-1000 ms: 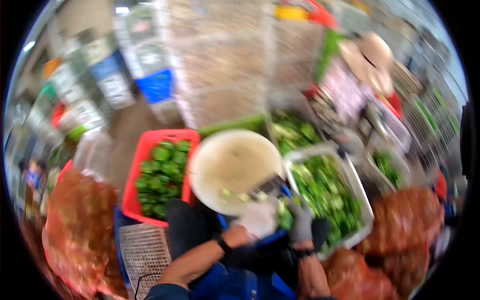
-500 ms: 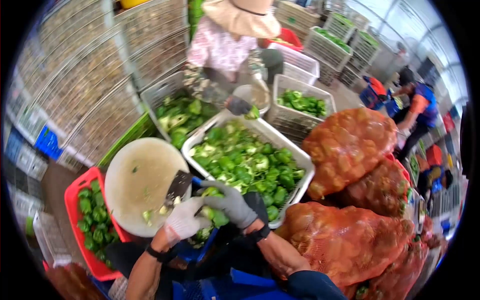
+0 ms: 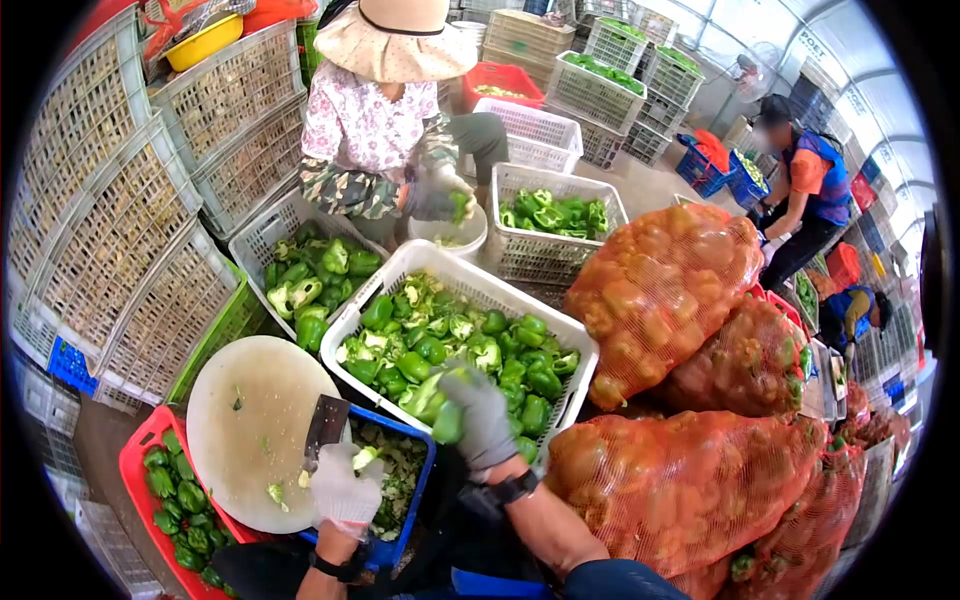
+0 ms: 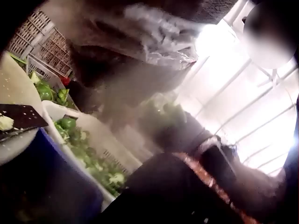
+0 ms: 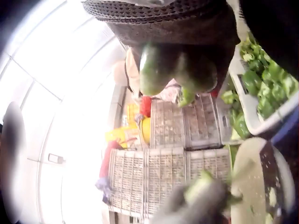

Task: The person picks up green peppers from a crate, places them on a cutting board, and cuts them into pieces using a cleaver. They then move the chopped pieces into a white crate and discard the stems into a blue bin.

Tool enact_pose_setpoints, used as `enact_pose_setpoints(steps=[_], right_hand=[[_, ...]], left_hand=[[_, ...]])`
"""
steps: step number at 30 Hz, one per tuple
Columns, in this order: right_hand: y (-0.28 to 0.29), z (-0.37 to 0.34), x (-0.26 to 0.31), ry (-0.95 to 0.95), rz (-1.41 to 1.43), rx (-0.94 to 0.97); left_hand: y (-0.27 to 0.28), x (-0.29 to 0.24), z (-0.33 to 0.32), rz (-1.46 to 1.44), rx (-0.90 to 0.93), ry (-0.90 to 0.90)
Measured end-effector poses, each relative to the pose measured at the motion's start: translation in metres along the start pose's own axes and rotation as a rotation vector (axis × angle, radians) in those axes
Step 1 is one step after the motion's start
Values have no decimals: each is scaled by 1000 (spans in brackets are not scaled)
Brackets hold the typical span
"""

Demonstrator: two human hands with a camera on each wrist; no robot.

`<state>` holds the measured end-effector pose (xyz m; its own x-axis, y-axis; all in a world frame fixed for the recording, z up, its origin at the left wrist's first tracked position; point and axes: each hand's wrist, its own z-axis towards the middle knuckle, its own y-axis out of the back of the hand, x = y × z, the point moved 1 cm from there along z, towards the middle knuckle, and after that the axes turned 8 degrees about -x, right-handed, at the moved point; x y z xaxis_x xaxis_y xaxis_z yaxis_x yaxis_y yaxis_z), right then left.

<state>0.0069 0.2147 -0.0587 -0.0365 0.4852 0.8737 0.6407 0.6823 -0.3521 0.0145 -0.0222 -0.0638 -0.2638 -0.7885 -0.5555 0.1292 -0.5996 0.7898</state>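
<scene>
My left hand [image 3: 345, 490], in a white glove, is raised over the blue bin [image 3: 415, 520] and pinches a pale green piece of bell pepper [image 3: 366, 457]. A dark cleaver blade [image 3: 325, 428] lies at the edge of the round white cutting board [image 3: 255, 400], overlapped by this hand in the head view. My right hand [image 3: 478, 415], in a grey glove, grips green bell pepper [image 3: 428, 400] above the white crate [image 3: 365, 290] of cut peppers. Close up in the right wrist view, glossy bell pepper [image 5: 156, 72] shows under the dark glove; its inner fingers are hidden.
A red crate [image 3: 130, 455] of whole peppers stands left of the board. Orange mesh sacks [image 3: 665, 480] fill the right side. Across from me sits a person in a sun hat [image 3: 395, 40], working on a pepper. Stacked crates [image 3: 120, 240] rise at the left.
My right hand has moved from beside my left hand to over the white crate, with bell pepper in it. The head view has swung to the right; the left hand stays beside the board.
</scene>
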Motion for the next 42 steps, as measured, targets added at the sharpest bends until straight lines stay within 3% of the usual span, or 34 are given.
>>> enact_pose_setpoints(steps=[3, 5, 7, 8, 9, 10, 12, 14, 16, 17, 19, 21, 27, 28, 32, 35, 38, 41, 42], right_hand=[[29, 79, 26, 46, 70, -80], [32, 141, 78, -71, 239, -36], [31, 196, 137, 5, 445, 226], [38, 239, 145, 9, 567, -26], [40, 242, 160, 98, 243, -177], [37, 227, 161, 246, -92, -106], [36, 219, 138, 511, -1008, 128], [64, 244, 54, 608, -1480, 450], [66, 198, -21, 383, -1325, 611], [53, 164, -39, -16, -1257, 633], [64, 143, -100, 309, -1575, 810], [75, 135, -128, 671, -1499, 738], [86, 135, -118, 463, -1718, 725], [84, 140, -113, 284, -1780, 649], [69, 138, -68, 213, -1556, 473], [42, 127, -53, 420, -1376, 535], [7, 99, -30, 457, -1306, 558], [-3, 86, -15, 492, -1195, 646], [0, 85, -14, 483, -1125, 682]], left_hand=[[-14, 25, 1, 150, 478, 231], [-29, 34, -7, 214, 527, 261], [-52, 51, -17, 182, 576, 291], [-58, 50, -17, 205, 597, 288], [-61, 49, -18, 226, 619, 288], [-58, 47, -17, 159, 654, 260], [-66, 53, -18, 161, 725, 227], [-72, 59, -18, 128, 782, 174], [-70, 55, -17, 127, 752, 148], [-68, 54, -19, 127, 738, 137], [-69, 62, -23, 103, 745, 94], [-64, 56, -19, 92, 742, 86], [-70, 57, -16, -12, 656, 73], [-70, 55, -16, -29, 633, 64], [-73, 32, 15, -71, 386, 8], [-92, 11, 42, -211, 251, 1], [-87, -22, 74, -166, 326, 196], [-83, -16, 79, -136, 234, 125], [-79, -12, 80, -71, 289, 86]])
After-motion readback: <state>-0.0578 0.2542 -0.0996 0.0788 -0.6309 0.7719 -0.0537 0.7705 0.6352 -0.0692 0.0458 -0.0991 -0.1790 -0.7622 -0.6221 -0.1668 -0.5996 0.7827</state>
